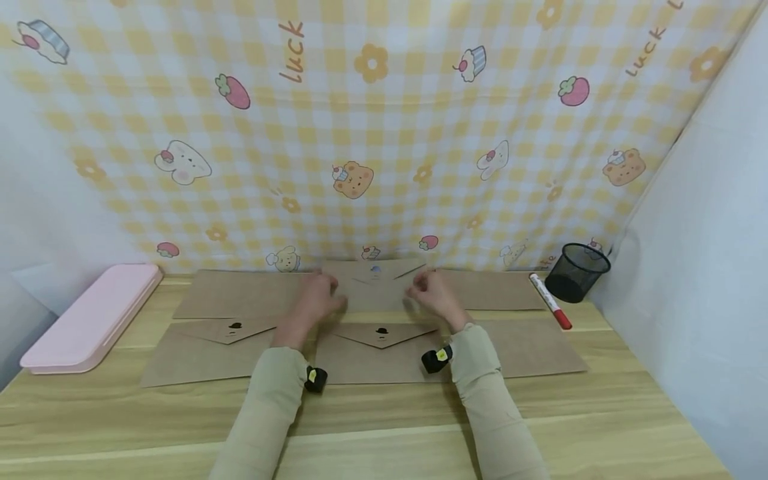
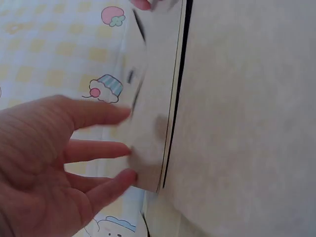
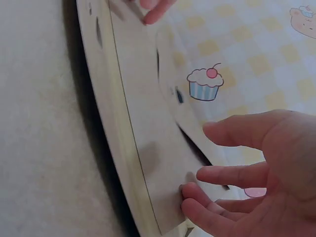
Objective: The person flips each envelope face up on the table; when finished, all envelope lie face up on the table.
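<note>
A brown paper envelope (image 1: 375, 297) with a pointed flap and a small hat print lies at the back middle of the table, against the cloth. By its left end is my left hand (image 1: 315, 300), fingers apart and slightly bent; in the left wrist view the fingertips (image 2: 126, 178) are at the envelope's edge. My right hand (image 1: 437, 295) is at the opposite end, thumb and fingers spread, with fingertips (image 3: 190, 207) at the envelope in the right wrist view. Neither hand grips it. Directly in front lies another envelope (image 1: 372, 368), its flap facing up.
More brown envelopes lie at back left (image 1: 234, 293), front left (image 1: 192, 360), back right (image 1: 504, 291) and front right (image 1: 534, 347). A pink case (image 1: 90, 317) sits far left. A red-capped marker (image 1: 549, 300) leans by a black mesh cup (image 1: 573, 277). A patterned cloth (image 1: 384, 120) hangs behind.
</note>
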Demonstrator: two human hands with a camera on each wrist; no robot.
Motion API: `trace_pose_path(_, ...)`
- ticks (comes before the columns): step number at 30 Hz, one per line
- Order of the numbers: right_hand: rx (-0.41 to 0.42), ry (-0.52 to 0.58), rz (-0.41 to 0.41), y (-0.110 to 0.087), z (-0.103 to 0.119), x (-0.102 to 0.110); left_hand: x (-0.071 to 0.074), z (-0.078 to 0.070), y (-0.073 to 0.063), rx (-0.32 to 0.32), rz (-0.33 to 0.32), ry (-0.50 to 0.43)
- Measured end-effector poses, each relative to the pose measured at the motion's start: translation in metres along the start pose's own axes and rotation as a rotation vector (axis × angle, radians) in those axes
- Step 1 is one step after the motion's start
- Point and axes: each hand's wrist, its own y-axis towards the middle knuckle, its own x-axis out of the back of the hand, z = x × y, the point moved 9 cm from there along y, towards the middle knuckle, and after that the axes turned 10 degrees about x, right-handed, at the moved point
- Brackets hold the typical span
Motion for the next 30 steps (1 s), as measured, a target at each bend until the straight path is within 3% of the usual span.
trace_pose_path(7, -0.057, 0.028, 0.068, 0.0, -0.001, -0.008, -0.012, 0.0, -0.005, 0.026, 0.078, 0.048)
trace_pose_path(11, -0.047, 0.041, 0.095, 0.0, 0.001, -0.014, -0.012, -0.003, -0.006, 0.015, 0.06, 0.065)
trace_pose_path(19, -0.066, 0.096, 0.065, -0.002, 0.005, -0.011, -0.006, 0.0, -0.004, 0.014, 0.064, -0.033)
trace_pose_path(23, -0.022, 0.067, 0.039, -0.001, 0.017, -0.003, 0.014, 0.002, -0.007, -0.03, 0.054, -0.101)
trace_pose_path(26, 0.024, 0.035, 0.041, -0.001, 0.029, 0.0, 0.037, 0.013, -0.013, -0.046, 0.051, -0.081)
trace_pose_path(30, 0.054, 0.024, 0.082, -0.003, 0.046, -0.006, 0.071, 0.047, -0.029, 0.044, -0.005, 0.038)
